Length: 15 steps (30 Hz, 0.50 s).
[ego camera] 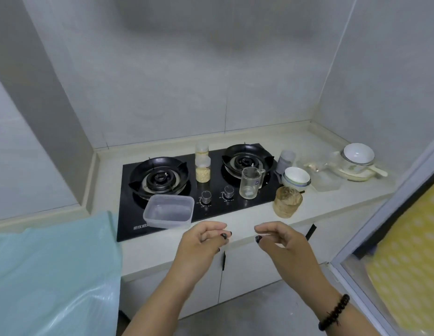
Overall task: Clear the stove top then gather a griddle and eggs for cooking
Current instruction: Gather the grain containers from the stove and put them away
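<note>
A black two-burner gas stove top (211,214) is set into the pale counter. On its front left corner stands a clear plastic box (168,210). Between the burners stand two stacked jars (202,163), the lower one holding yellow grains. A glass measuring jug (251,181) stands in front of the right burner. My left hand (201,241) and my right hand (281,241) hover side by side above the counter's front edge, fingers loosely curled, holding nothing. No griddle or eggs are in view.
Right of the stove stand a woven cup (287,201), stacked white bowls (297,178), a frosted cup (286,161), clear containers and a bowl on plates (357,157). A blue plastic sheet (53,275) covers the left. A framed door with yellow dotted cloth (405,251) is at right.
</note>
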Motion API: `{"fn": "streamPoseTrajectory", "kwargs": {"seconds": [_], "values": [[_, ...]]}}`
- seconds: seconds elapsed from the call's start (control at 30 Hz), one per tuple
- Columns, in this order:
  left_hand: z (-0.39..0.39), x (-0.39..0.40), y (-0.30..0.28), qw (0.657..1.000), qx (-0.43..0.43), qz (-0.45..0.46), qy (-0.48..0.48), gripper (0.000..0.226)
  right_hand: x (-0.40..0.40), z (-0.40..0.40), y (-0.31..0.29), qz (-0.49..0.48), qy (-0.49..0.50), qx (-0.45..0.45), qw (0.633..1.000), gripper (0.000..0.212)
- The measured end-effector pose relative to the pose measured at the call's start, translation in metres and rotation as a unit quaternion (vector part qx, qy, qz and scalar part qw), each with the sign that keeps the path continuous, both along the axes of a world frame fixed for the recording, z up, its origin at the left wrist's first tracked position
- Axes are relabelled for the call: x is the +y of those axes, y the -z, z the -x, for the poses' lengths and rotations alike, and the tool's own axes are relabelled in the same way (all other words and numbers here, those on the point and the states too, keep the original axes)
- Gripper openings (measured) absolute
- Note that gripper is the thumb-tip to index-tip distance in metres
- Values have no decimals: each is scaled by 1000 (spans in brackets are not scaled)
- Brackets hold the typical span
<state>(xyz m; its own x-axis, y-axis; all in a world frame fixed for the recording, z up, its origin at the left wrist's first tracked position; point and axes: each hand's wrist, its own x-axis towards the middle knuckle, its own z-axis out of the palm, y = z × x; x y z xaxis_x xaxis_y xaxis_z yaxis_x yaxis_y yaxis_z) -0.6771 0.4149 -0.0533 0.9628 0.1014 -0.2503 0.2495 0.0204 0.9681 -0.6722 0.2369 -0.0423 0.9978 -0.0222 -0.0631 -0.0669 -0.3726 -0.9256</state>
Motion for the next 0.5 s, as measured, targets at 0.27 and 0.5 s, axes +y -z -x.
{"fn": "streamPoseTrajectory", "kwargs": {"seconds": [0.27, 0.5], "values": [[-121, 6, 5, 999, -12, -20, 45, 20, 10, -107, -2, 4, 11, -23, 1000, 23], [-186, 9, 13, 998, 4, -41, 47, 21, 13, -166, 11, -8, 17, 0, 1000, 24]]}}
